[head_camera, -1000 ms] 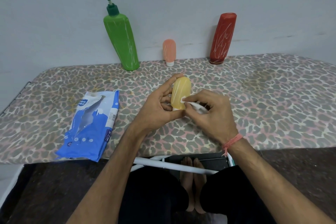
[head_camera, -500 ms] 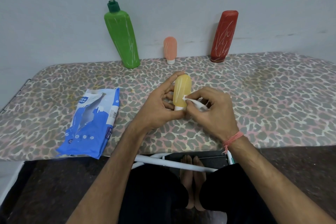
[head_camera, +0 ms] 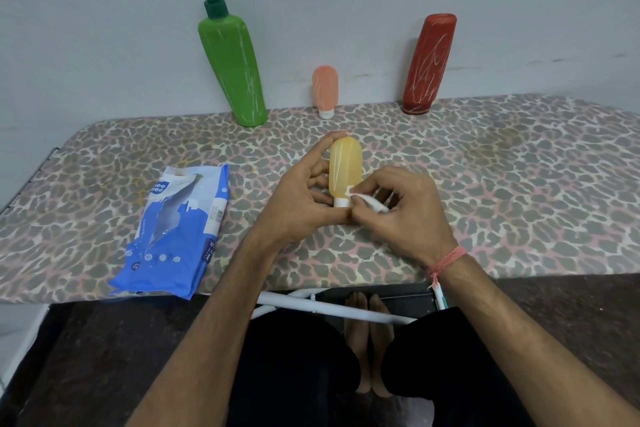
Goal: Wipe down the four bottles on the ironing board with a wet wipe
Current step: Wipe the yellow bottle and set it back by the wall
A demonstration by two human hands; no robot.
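Head view, nearest first: the person's two forearms reach out over dark-clothed knees to the leopard-print ironing board, the surface that carries everything. The left hand grips the small yellow bottle and holds it upright with its white cap down — forefinger over the rounded top, thumb curled under by the cap. The right hand, a red thread at its wrist, pinches a bunched white wet wipe between thumb and fingers and presses it against the bottle's lower right side, just above the cap. To the left, near the front edge, lies the blue wipe pack, flat and well apart from the hands. Farther back, against the wall, stand the tall green pump bottle, the small peach bottle on its cap, and the red bottle, tilted with its top toward the wall. White streaks show on the green and red ones, so they look not yet wiped. The step in hand seems to be the wiping of the yellow bottle, probably the first of the four. Next it likely needs turning in the left hand so the wipe reaches its hidden side — then setting down and one from the back row taken up.
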